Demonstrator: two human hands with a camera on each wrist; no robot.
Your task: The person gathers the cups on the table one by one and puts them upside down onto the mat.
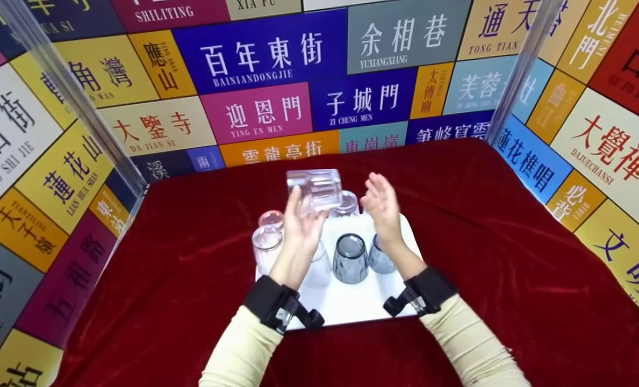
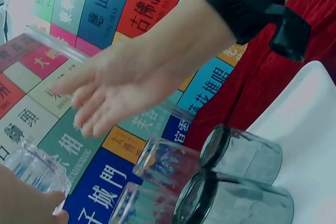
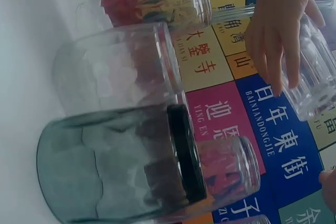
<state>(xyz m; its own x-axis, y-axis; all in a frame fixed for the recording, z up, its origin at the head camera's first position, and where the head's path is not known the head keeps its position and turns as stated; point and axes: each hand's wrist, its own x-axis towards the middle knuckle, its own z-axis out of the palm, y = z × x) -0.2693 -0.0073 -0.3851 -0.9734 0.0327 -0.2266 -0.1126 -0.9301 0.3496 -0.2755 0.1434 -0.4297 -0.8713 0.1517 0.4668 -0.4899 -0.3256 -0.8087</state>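
My left hand (image 1: 304, 223) holds a clear, ribbed drinking glass (image 1: 323, 188) tipped on its side above the far part of the white tray (image 1: 346, 306). In the right wrist view, the fingers of the left hand (image 3: 281, 35) lie along the side of that glass (image 3: 315, 72). Raised to the right of it is my right hand (image 1: 382, 207), its fingers fairly straight, apart from the glass. The left wrist view shows this right hand (image 2: 126, 82) with nothing in it. Beneath the hands stand two grey-tinted glasses, one in the middle (image 1: 351, 260) and one partly behind the right wrist.
More clear glasses stand on the tray: one at the left (image 1: 267, 247), one beside the left wrist (image 1: 318, 269), one at the back (image 1: 347, 201). A reddish-rimmed glass (image 1: 271, 219) is at the far left. Dark red cloth (image 1: 190, 290) covers the table; sign-printed walls (image 1: 276, 48) enclose it.
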